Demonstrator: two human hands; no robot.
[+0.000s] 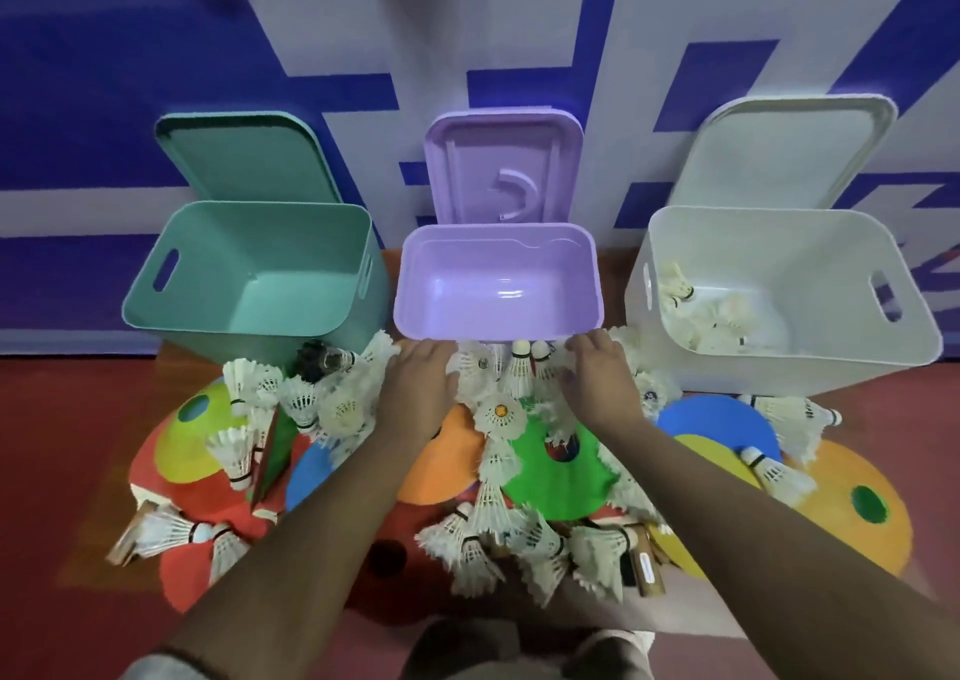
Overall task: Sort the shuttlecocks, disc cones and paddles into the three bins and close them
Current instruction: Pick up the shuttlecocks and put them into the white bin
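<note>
Three open bins stand in a row: a teal bin (249,268), a purple bin (498,284) and a white bin (779,284) holding several shuttlecocks (727,315). In front lies a pile of white shuttlecocks (498,414), flat coloured disc cones (561,476) and a paddle (270,450) standing on edge. My left hand (421,388) and my right hand (597,378) reach palm down into the shuttlecocks just before the purple bin. Their fingers are buried among the feathers, so I cannot see whether they grip anything.
Each bin's lid leans upright behind it against a blue and white wall: teal lid (244,159), purple lid (501,170), white lid (784,154). A wooden paddle handle (647,565) pokes out at the pile's right. Red floor (62,445) surrounds the pile.
</note>
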